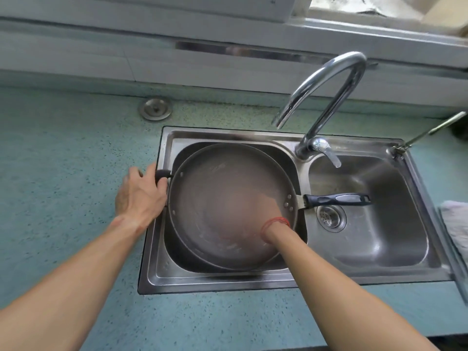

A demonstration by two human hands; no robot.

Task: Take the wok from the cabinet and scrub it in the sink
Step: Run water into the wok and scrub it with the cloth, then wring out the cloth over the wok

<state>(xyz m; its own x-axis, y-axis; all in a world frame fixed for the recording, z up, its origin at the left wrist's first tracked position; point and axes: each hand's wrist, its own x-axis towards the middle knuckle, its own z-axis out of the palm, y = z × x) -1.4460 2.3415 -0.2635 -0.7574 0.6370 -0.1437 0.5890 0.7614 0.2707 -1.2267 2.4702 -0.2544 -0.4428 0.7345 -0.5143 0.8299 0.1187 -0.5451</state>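
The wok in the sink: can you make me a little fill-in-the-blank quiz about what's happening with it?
1. The wok sits in the ____ basin of the sink.
2. The left hand grips its short side handle, while the blurred right hand is ____ the wok.
3. Its long black handle points toward the ____ basin.
4. A ____ band circles the right wrist.
Missing words: left; inside; right; red.
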